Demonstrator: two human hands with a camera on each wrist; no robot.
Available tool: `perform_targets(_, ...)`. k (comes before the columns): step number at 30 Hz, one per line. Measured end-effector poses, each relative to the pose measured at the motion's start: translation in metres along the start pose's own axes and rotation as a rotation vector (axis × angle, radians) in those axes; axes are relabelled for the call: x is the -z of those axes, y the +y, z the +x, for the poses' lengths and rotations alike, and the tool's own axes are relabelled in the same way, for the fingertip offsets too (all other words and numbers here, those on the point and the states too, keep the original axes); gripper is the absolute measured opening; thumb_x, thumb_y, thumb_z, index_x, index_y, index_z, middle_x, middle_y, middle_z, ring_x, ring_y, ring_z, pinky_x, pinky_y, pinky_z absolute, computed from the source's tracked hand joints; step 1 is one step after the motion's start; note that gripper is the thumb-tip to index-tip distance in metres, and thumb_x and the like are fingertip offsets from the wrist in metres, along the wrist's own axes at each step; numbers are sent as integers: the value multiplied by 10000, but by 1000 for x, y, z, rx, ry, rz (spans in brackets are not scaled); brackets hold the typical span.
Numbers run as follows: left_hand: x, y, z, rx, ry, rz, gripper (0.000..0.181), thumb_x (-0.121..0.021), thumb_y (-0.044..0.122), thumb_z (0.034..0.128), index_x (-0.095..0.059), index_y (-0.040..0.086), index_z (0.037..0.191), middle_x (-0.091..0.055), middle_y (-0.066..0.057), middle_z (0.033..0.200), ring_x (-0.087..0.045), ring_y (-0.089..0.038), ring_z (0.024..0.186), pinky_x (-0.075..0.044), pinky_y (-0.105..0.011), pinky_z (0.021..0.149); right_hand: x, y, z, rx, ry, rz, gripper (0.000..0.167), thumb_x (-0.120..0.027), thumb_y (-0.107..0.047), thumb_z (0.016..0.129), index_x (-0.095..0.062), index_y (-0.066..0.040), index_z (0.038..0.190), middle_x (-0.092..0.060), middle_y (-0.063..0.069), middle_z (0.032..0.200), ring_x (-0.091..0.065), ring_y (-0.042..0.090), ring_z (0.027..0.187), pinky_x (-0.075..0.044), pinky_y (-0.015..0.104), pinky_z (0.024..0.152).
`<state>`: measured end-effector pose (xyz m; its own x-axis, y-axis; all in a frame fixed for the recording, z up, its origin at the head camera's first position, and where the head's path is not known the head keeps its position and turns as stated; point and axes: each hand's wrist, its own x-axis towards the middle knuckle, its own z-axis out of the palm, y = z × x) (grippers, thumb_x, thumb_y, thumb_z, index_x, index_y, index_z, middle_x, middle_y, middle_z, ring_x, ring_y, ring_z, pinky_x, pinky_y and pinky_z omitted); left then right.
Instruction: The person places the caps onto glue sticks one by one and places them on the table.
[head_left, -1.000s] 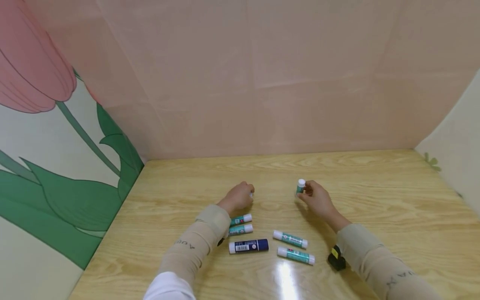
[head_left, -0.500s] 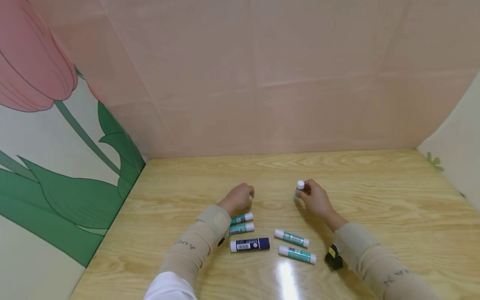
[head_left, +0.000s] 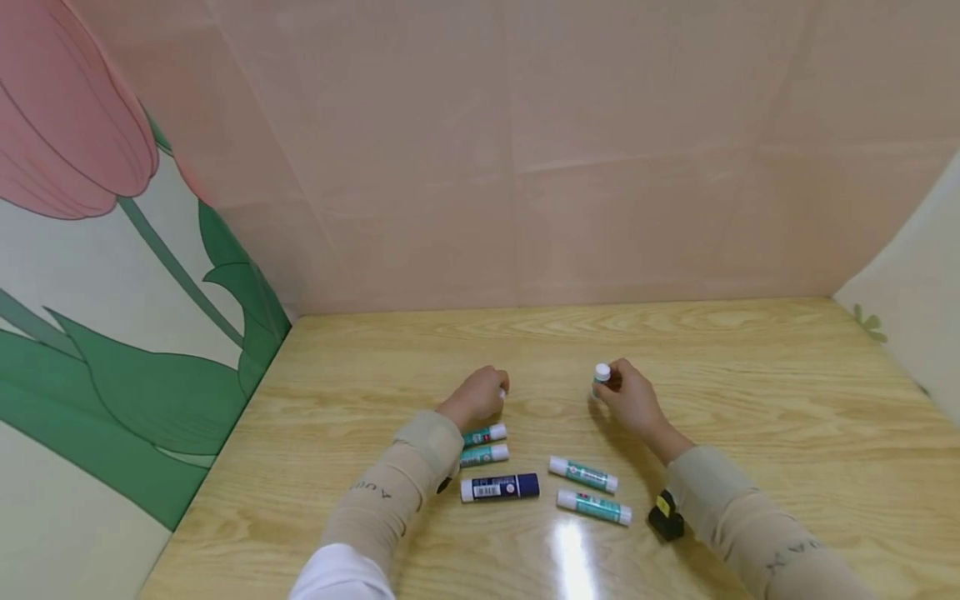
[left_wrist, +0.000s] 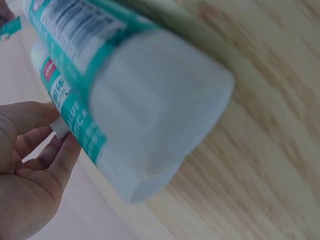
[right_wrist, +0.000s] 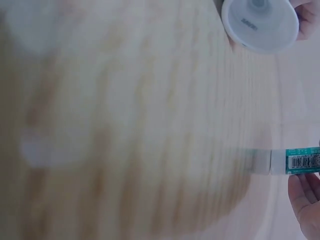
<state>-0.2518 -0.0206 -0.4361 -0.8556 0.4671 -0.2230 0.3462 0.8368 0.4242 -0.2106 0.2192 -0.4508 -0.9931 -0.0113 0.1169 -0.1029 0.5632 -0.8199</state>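
Note:
In the head view my right hand [head_left: 636, 402] pinches a glue stick [head_left: 602, 374] upright, white cap on top. Its lower end meets its reflection at the tabletop in the right wrist view, where the teal label and barcode of the glue stick [right_wrist: 303, 161] show. To the left, my left hand [head_left: 477, 395] holds a small white-ended glue stick [left_wrist: 60, 128] between thumb and fingers; most of it is hidden. By the left wrist lie two teal glue sticks [head_left: 483, 445], partly covered by the forearm. Nearer lies a thicker navy glue stick [head_left: 500, 487].
Two more teal glue sticks [head_left: 593, 507] lie between the forearms. A black wrist device [head_left: 666, 517] sits under the right wrist. The wooden table [head_left: 787, 400] ends at a pink backdrop [head_left: 480, 167], with a tulip-printed panel [head_left: 135, 400] at left.
My right hand has brought its glue stick slightly down and more upright. The left hand stays nearly in place, and the lying glue sticks have not visibly moved on the table.

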Motion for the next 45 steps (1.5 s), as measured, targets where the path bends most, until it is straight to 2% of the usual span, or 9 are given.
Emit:
perform_targets(11, 0, 1, -4, -41, 55, -69, 143, -534, 43, 812, -600, 31, 938, -541, -37, 884, -502, -167, 837, -412, -267, 765, 2, 1, -3, -25, -16, 12, 209, -520, -29, 826, -398, 71, 963, -489, 262, 1012, -475, 379, 960, -397, 443, 824)
perform_targets(15, 1, 3, -6, -46, 61, -110, 138, -550, 56, 819, -587, 19, 947, -566, -52, 909, -516, -171, 852, -419, -270, 762, 1, -1, -4, 1, -35, 11, 205, -520, -25, 829, -400, 68, 968, -496, 267, 1016, -484, 376, 962, -398, 442, 825)
perform_targets(20, 2, 5, -7, -31, 58, -171, 98, -553, 79, 833, -563, 42, 923, -555, -24, 863, -499, -146, 789, -424, -262, 704, -1, -5, -5, 27, -74, 0, 216, -519, -37, 829, -415, 67, 988, -506, 257, 1014, -498, 364, 949, -410, 439, 809)
perform_targets(24, 4, 8, -8, -22, 57, -222, 91, -564, 77, 828, -559, 48, 913, -548, -14, 844, -490, -137, 770, -423, -258, 692, -2, -8, -6, 46, -74, -14, 226, -528, -43, 820, -438, 69, 994, -522, 232, 977, -512, 345, 915, -424, 432, 781)
perform_targets(41, 5, 17, -5, -108, 77, -198, 129, -589, 56, 802, -572, 58, 930, -551, -2, 857, -496, -111, 800, -413, -217, 698, -1, -16, -8, 65, -112, -53, 258, -537, -42, 823, -467, 89, 1034, -550, 205, 945, -537, 294, 837, -467, 352, 677)
perform_targets(45, 7, 19, -8, -98, 54, -249, 153, -586, 51, 808, -565, 46, 960, -535, 6, 860, -492, -107, 801, -417, -213, 682, -2, -17, -9, 74, -133, -57, 277, -532, -50, 827, -461, 94, 1052, -553, 190, 922, -540, 264, 793, -470, 301, 606)
